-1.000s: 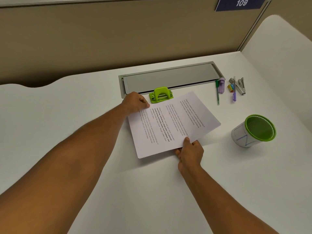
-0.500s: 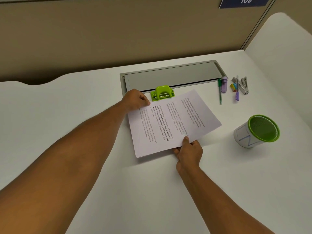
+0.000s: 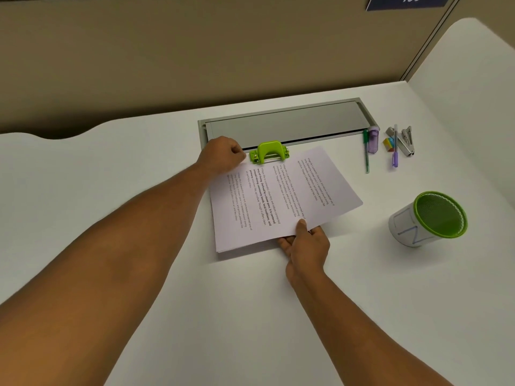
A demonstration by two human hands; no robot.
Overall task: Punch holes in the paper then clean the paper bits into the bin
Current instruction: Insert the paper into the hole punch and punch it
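A thin stack of printed paper (image 3: 278,199) lies skewed on the white tabletop (image 3: 250,316), its far edge meeting the mouth of a lime-green hole punch (image 3: 269,152); whether the edge is actually inside the slot cannot be told. The sheets carry blocks of small text, some of it bold, running sideways to the viewer, and several page edges show at the near left corner.

The left hand (image 3: 223,154) is curled closed at the stack's far left corner, just beside the punch, fingers tucked in on the paper's edge. The right hand (image 3: 306,240) pinches the near edge of the stack, thumb on top of the page and the other fingers underneath, lifting that side slightly off the tabletop.

Behind the punch, a long grey cable-tray cover (image 3: 284,123) is set into the tabletop. To the right of the paper, well apart, stands a small round bin (image 3: 426,218) with a white wall marked in blue pen and a green mesh liner; its inside looks plain green. Further back on the right lie a green pen (image 3: 366,151), a purple pen (image 3: 395,151), a purple capped item (image 3: 373,140), a small multicoloured block (image 3: 388,143) and a metal stapler (image 3: 404,140).
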